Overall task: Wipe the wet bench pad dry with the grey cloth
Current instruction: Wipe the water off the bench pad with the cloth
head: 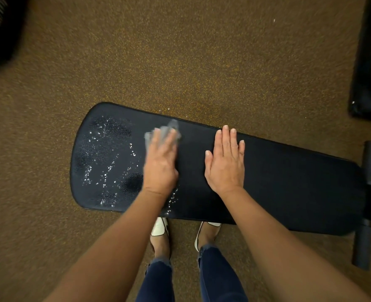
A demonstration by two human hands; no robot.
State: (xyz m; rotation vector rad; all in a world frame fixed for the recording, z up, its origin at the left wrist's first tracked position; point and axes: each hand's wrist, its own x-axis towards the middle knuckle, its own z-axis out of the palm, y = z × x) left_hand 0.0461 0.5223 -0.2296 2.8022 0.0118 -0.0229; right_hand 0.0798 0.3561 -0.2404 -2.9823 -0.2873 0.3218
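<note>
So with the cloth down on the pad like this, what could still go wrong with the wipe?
1. The grey cloth is bunched small under the left hand, so strokes may miss droplets spread over the rounded end of the bench pad.
2. A trail of drops near the pad's near edge sits under the left forearm and could be overlooked.
3. The right hand presses flat on the pad and may block strokes.
</note>
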